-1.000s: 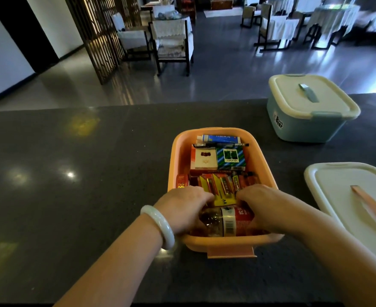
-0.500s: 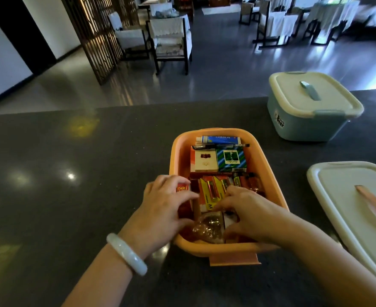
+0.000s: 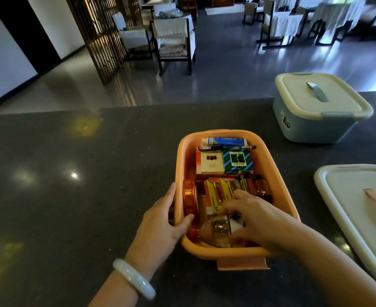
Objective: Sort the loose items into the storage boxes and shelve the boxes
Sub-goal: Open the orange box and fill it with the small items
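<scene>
An open orange storage box sits on the dark counter. Inside lie a blue tube, a pen, a red-and-white carton, a green striped carton, a yellow battery pack and a red tape roll. A clear bottle lies at the box's near end. My left hand grips the box's left rim, thumb inside. My right hand rests inside the box on the bottle.
A loose white lid with a pink handle lies on the right. A lidded blue box stands at the back right. Beyond the counter's far edge are chairs and a wooden screen.
My left hand has come out of the box and now holds its left rim. My right hand stays on the bottle. The red tape roll is now uncovered.
</scene>
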`<act>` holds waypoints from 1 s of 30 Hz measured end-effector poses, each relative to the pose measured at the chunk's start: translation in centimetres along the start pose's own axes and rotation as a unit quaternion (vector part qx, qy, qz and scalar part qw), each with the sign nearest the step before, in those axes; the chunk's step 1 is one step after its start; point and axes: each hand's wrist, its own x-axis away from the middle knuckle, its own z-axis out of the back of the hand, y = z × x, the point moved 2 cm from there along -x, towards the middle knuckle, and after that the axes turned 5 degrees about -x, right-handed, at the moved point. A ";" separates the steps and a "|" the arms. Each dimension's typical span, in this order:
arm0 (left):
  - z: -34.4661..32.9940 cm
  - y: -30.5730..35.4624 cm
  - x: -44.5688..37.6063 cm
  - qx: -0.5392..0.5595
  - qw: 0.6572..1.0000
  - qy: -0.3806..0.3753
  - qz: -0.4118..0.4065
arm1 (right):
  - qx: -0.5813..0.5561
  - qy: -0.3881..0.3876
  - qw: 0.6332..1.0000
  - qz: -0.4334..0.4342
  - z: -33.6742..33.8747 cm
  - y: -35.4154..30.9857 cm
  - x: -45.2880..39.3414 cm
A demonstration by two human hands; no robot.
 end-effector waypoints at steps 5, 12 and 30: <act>-0.1 -0.2 -0.1 0.025 1.000 -0.002 0.009 | 0.000 -0.025 1.000 0.000 0.3 0.1 0.1; -0.1 -0.4 -0.1 0.027 1.000 0.004 0.008 | 0.027 -0.046 0.999 -0.003 0.5 0.1 0.0; -0.5 -0.8 -0.2 0.029 0.999 0.013 0.018 | 0.050 -0.018 0.999 -0.001 0.4 -0.3 0.2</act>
